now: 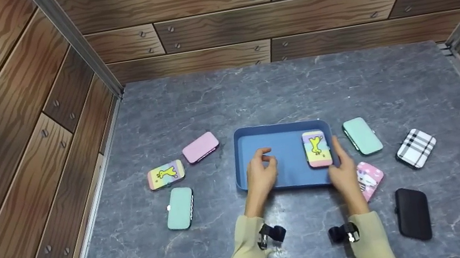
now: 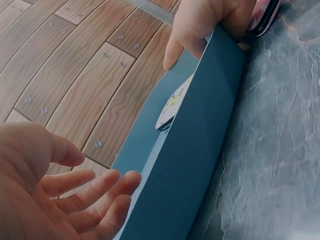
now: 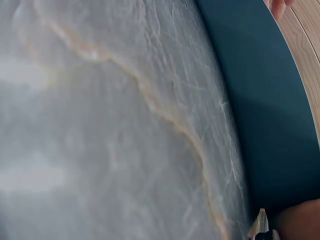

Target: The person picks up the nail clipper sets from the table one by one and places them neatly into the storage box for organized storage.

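Observation:
A blue tray (image 1: 289, 179) lies on the dark marbled surface. Inside it at the right is a pastel striped case (image 1: 317, 149) with a yellow animal picture. My right hand (image 1: 344, 173) grips the tray's front right corner; in the left wrist view its fingers straddle the wall. Over the tray's left part hovers my left hand (image 1: 262, 172), fingers loosely bent with nothing between them. The left wrist view shows this hand's fingertips (image 2: 131, 180) close to the tray's front wall. A pink case (image 1: 370, 178) with a white cartoon figure is partly hidden behind my right hand.
Left of the tray lie a plain pink case (image 1: 200, 147), another yellow-animal case (image 1: 166, 174) and a mint case (image 1: 180, 208). To its right are a mint case (image 1: 362, 135), a plaid case (image 1: 416, 148) and a black case (image 1: 413, 214). Wood-patterned walls (image 1: 214, 30) enclose the surface.

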`<state>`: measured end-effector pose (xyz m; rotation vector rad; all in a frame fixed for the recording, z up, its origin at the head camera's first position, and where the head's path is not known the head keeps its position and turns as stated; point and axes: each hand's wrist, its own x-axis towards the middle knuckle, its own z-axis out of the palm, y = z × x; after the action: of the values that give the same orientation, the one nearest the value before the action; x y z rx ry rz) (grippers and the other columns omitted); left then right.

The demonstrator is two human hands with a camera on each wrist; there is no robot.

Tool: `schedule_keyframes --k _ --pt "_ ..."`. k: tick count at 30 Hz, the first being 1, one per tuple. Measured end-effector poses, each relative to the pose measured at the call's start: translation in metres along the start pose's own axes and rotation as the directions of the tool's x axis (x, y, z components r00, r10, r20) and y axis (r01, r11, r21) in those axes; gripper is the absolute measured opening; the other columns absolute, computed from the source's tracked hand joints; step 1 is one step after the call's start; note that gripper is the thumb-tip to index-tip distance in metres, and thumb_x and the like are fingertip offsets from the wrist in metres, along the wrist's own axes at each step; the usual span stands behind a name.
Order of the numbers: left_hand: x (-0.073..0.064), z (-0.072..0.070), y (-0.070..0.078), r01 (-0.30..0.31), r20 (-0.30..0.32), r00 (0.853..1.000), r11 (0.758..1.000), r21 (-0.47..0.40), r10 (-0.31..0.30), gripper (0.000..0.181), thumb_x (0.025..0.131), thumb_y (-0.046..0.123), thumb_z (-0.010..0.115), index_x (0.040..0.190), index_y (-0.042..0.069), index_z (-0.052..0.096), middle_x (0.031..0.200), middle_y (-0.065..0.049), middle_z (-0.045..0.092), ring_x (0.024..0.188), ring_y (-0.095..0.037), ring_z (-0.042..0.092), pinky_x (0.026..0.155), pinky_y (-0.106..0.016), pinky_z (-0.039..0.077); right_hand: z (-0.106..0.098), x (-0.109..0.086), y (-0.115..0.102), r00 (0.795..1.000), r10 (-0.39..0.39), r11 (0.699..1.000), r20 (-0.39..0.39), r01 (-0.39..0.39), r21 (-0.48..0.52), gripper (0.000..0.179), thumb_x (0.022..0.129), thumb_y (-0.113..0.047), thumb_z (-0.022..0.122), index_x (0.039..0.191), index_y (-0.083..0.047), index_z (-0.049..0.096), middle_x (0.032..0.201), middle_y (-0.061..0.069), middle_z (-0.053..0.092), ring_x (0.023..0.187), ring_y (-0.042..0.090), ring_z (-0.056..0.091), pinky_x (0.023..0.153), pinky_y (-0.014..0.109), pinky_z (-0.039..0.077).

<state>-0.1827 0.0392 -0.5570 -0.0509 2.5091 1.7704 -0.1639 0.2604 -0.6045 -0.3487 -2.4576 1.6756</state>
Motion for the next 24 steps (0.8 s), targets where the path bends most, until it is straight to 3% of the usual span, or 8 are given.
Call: schedule_keyframes --k 7,15,24 --pt "0.003 -0.007 -0.008 0.019 -0.050 0.999 1.000 -0.008 -0.019 0.032 0.096 0.010 0.053 0.126 0.004 0.064 0.092 -0.001 0.066 0.054 -0.011 0.059 0.049 -0.027 0.047 0.001 0.000 0.001 1.000 -0.007 1.000 -0.001 0.007 0.007 0.086 0.075 0.017 0.039 0.156 -0.008 0.028 0.161 0.009 0.025 0.149 0.029 0.017 0.120 0.035 0.012" --pt "0.006 -0.018 -0.018 0.008 -0.158 0.987 1.000 0.029 -0.003 0.030 0.092 0.007 0.055 0.119 0.002 0.067 0.087 -0.004 0.067 0.058 -0.010 0.054 0.055 -0.028 0.046 0.001 -0.001 0.000 1.000 0.013 1.000 -0.022 -0.014 -0.017 0.082 0.078 0.015 0.040 0.155 -0.010 0.030 0.160 0.006 0.027 0.148 0.026 0.019 0.120 0.036 0.014" --pt "0.008 -0.030 -0.020 0.030 -0.209 0.977 0.996 -0.084 -0.047 0.028 0.092 0.004 0.053 0.117 -0.003 0.065 0.087 -0.008 0.064 0.056 -0.014 0.061 0.055 -0.027 0.055 0.001 -0.002 -0.002 1.000 0.020 1.000 -0.017 -0.021 -0.015 0.083 0.077 0.015 0.040 0.156 -0.011 0.029 0.160 0.007 0.027 0.148 0.028 0.019 0.120 0.037 0.014"
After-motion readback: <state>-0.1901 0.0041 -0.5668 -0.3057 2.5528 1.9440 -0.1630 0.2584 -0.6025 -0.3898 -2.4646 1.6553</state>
